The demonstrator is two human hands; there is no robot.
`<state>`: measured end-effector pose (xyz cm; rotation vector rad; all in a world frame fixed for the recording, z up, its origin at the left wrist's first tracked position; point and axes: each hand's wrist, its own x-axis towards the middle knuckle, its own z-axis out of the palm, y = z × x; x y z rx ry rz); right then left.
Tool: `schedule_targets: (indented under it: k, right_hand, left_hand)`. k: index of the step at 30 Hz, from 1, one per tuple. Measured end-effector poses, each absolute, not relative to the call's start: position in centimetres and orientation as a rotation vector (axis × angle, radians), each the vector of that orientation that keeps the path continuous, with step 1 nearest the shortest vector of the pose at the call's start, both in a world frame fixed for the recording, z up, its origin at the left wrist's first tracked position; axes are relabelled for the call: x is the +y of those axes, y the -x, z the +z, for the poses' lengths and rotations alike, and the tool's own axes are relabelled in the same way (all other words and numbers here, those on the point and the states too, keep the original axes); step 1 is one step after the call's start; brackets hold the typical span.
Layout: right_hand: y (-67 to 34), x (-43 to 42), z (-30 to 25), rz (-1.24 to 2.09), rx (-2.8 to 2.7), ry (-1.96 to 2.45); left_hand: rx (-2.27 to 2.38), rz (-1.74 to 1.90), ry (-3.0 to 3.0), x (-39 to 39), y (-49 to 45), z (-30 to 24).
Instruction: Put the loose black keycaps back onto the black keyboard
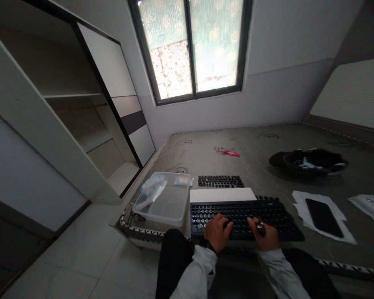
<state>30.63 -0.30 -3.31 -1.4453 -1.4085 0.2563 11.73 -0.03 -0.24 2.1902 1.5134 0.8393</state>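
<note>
A black keyboard (pixel 243 220) lies along the near edge of the bed. Many of its left and middle keys look like bare switches with small bright spots. My left hand (pixel 217 232) rests at its front left, fingers curled and thumb close to the index finger; whatever is between them is too dark to make out. Over the right-middle keys, my right hand (pixel 264 234) is closed round a small dark tool (pixel 260 227) with a shiny end. Behind the keyboard sits a white box (pixel 222 194), and beyond that rows of black keycaps (pixel 220 181) are laid out.
A clear plastic container (pixel 171 203) with plastic bags stands on the left. To the right are a phone (pixel 324 216) on white paper, a white packet (pixel 369 207) and a black cap (pixel 314 162). A red item (pixel 230 153) lies farther back, toward the window.
</note>
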Motion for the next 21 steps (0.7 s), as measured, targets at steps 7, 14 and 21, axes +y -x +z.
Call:
schedule_targets:
  k: [7, 14, 21]
  right_hand:
    - [-29.8, -0.4, -3.4, 0.169, -1.789, 1.767]
    - [-29.5, -0.3, -2.9, 0.366, -1.93, 1.78]
    - [-29.2, -0.5, -3.0, 0.349, -1.911, 1.73]
  left_hand:
    - [1.435, 0.881, -2.137, 0.0, -11.6, -0.1]
    - [1.365, 0.985, -2.034, 0.4, -11.4, -0.7]
    - [1.361, 1.005, -1.974, 0.6, -11.4, -0.9]
